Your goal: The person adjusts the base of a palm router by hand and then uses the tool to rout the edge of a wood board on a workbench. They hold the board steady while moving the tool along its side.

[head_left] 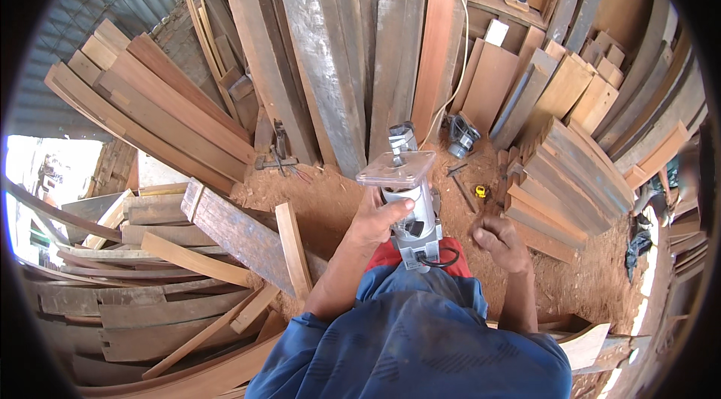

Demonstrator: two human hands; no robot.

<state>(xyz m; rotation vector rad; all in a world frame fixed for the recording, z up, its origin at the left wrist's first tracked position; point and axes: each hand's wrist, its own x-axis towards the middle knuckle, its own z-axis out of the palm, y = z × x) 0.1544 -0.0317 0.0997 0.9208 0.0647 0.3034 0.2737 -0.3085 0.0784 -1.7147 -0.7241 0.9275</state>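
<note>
My left hand (379,215) is closed round a silver hand-held trim router (417,222), held upright over my lap with its clear square base plate (383,166) on top. A grey fitting stands up above the plate, and a black cord loops at the router's lower end. My right hand (496,237) is curled beside the router, to the right; whether anything is inside its fingers I cannot make out. A yellow tape measure (481,191), a dark thin tool (466,193) and another grey-and-black power tool (463,136) lie on the sawdust-covered ground beyond.
Long planks (330,68) stand upright ahead, with more leaning boards (158,106) at the left and stacked cut pieces (563,181) at the right. A loose pile of boards (165,316) fills the lower left. Clamps (279,151) lie among planks. A pale cord hangs down the middle.
</note>
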